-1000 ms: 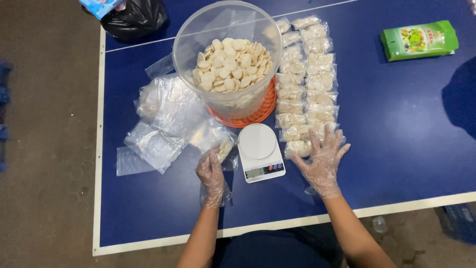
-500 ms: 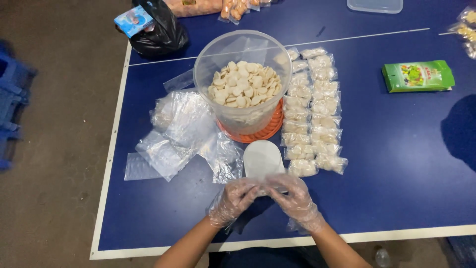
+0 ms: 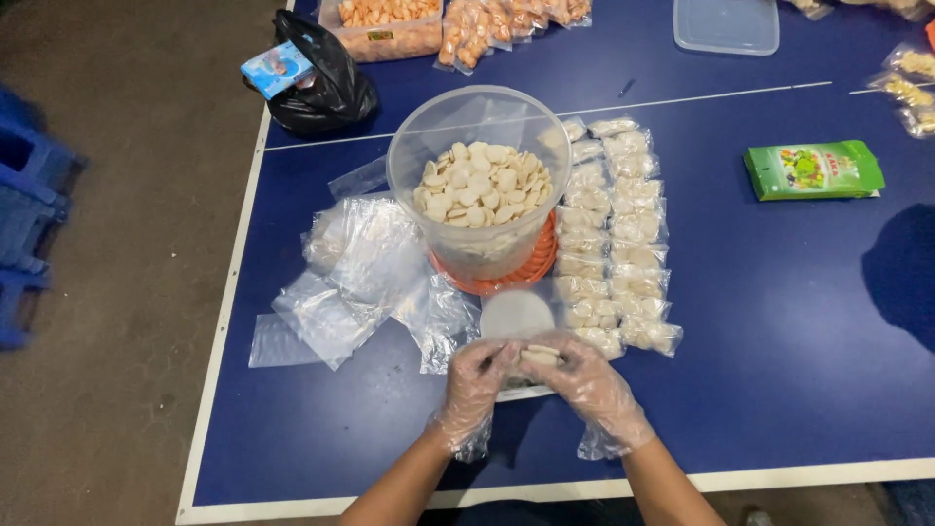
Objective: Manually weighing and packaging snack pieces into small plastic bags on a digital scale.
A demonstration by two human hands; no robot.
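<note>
Both my hands wear clear plastic gloves and meet over the small white kitchen scale [image 3: 516,317]. My left hand [image 3: 476,382] and my right hand [image 3: 581,382] together hold a small clear bag of pale round crackers [image 3: 542,355] just above the scale's front. Behind the scale a big clear tub [image 3: 479,180] full of the same crackers stands on an orange lid [image 3: 531,265]. Two rows of filled small bags [image 3: 614,234] lie to the right of the tub.
A heap of empty clear bags [image 3: 351,268] lies left of the tub. A green packet [image 3: 814,169] sits at the right, a black bag [image 3: 326,83] at the table's far left corner, a clear lid [image 3: 727,24] and orange snack packs [image 3: 458,24] at the back.
My right hand left the rows of filled bags and came to the middle. Both hands now grip the small bag of crackers over the scale. The view has tilted farther up the table.
</note>
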